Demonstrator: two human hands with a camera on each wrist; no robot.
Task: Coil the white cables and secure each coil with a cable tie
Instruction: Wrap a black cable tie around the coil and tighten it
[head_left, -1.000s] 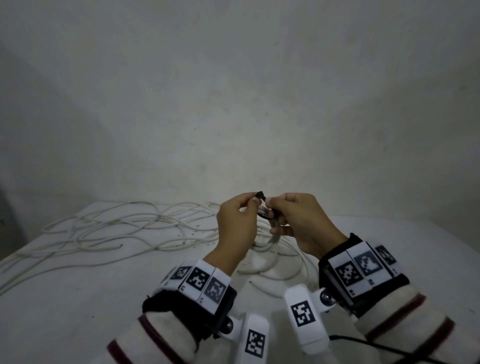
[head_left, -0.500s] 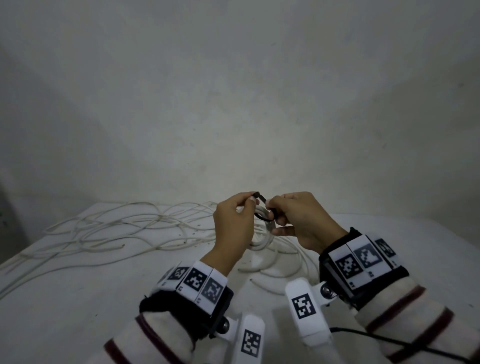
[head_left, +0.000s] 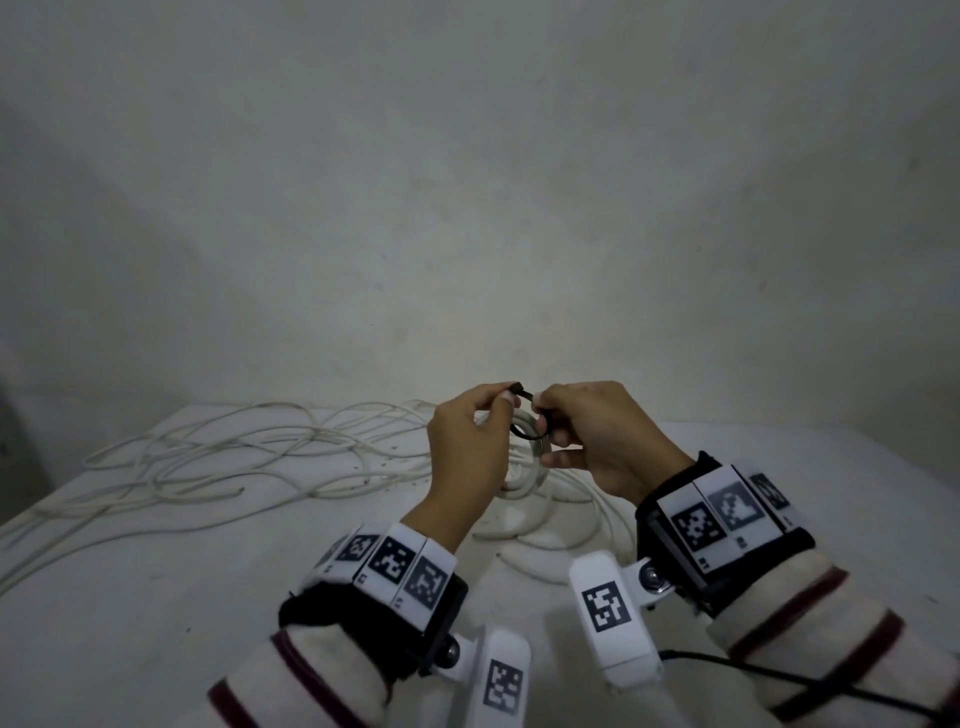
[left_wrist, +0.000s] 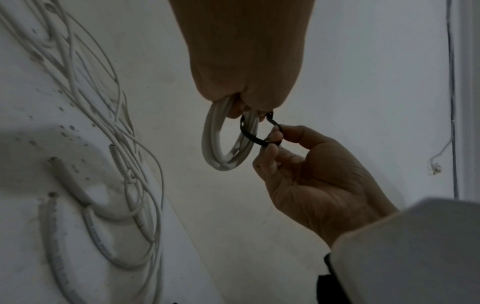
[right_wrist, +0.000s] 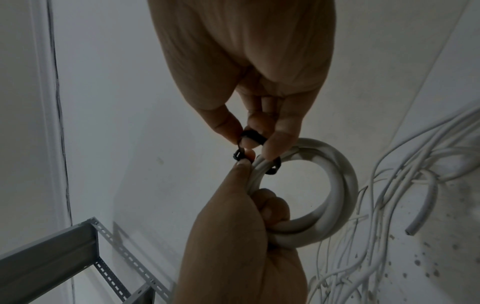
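At the centre of the head view both hands are raised above the white worktop (head_left: 156, 597), meeting over a small coil of white cable (right_wrist: 337, 185). The left hand (head_left: 470, 457) has its fingers curled round one side of the coil, and its thumb and forefinger pinch the head of a black cable tie (left_wrist: 255, 136) at the top. The tie loops loosely round the coil's strands. The right hand (head_left: 597, 441) pinches the tie's strap between thumb and fingertips, just beside the left hand's fingertips. In the left half of the head view a loose tangle of white cables (head_left: 234, 457) sprawls across the worktop, and several short curved cable pieces (head_left: 524, 530) lie below the hands. A grey slotted metal frame (right_wrist: 78, 257) shows in the lower left of the right wrist view
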